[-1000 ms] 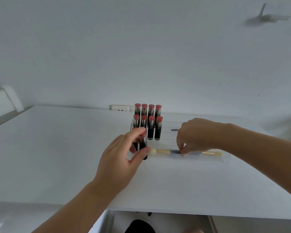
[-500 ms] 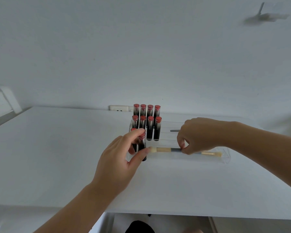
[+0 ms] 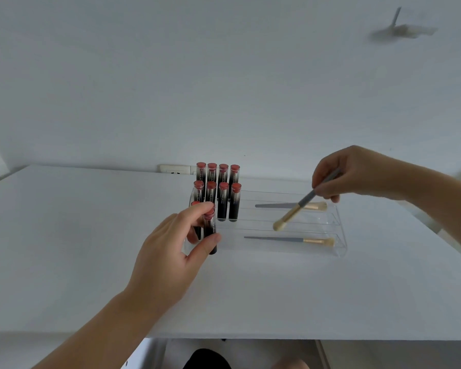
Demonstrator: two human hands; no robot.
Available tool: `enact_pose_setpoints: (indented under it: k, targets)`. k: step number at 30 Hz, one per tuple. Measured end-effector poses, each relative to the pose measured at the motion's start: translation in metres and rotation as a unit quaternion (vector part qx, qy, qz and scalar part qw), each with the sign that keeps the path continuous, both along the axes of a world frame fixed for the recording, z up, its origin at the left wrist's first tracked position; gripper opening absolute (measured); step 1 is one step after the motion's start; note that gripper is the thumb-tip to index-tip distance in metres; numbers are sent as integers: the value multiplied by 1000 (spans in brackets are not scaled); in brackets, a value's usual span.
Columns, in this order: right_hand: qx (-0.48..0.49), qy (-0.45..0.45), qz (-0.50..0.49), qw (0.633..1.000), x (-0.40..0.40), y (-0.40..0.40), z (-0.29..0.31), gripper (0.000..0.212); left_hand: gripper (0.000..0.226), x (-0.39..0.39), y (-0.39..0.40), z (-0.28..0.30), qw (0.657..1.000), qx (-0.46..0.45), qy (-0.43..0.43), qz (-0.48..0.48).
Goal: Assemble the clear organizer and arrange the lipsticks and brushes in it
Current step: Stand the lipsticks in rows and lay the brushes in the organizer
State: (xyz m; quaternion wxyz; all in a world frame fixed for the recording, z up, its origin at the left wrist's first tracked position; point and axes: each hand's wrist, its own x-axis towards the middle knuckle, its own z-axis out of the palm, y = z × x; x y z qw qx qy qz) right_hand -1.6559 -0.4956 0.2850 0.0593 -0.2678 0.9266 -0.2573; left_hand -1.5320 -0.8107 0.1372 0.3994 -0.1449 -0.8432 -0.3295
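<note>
Three brushes are now in play at the clear organizer (image 3: 339, 237), which sits on the white table (image 3: 64, 235) just in front of the wall; half a second ago only one brush lay across the front tray under the right hand, and a second showed as a grey tip behind it. The front brush (image 3: 290, 239) now lies flat in the front tray, bristles to the right, let go; the rear brush (image 3: 290, 205) lies the same way in a tray further back; the right hand (image 3: 357, 174) has lifted clear and pinches a third brush (image 3: 301, 202) by its grey handle between thumb and fingertips, bristle end tilted down over the middle tray. I judge that the front slot is filled and the middle one is next.

The left hand (image 3: 176, 251) has kept its place; its thumb and forefinger are curled round the front lipstick (image 3: 210, 233) at the organizer's left end, steadying it or seating it, I cannot tell which. Eight more lipsticks (image 3: 218, 190) stand upright in two rows behind it.

Hard to make out: the organizer's clear walls and dividers show only as faint lines; the left fingers cover another tube beside the held one; where the third brush came from is not shown; a wall socket (image 3: 175, 169) sits half hidden behind the tubes.
</note>
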Motion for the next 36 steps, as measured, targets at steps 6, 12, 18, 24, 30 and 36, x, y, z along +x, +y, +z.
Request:
enact_pose_setpoints:
  k: [6, 12, 18, 24, 30, 36]
  targets:
    - [-243, -128, -8, 961, -10, 8, -8, 14, 51, 0, 0, -1, 1000, -4, 3, 6]
    - [-214, 7, -32, 976, -10, 0, -8, 9, 49, 1, 0, 0, 1000, -3, 3, -4]
    - [-167, 93, -11, 981, -1, -19, -11, 9, 53, 1, 0, 0, 1000, -2, 4, -5]
    - [69, 188, 36, 979, 6, -34, -22, 12, 51, 1, 0, 0, 1000, 0, 4, -6]
    - [184, 185, 55, 964, 6, -48, -44, 7, 51, 1, -1, -2, 1000, 4, -7, -3]
    - [243, 213, 61, 944, 4, -57, -53, 16, 52, 2, -1, -1, 1000, -1, -1, -4]
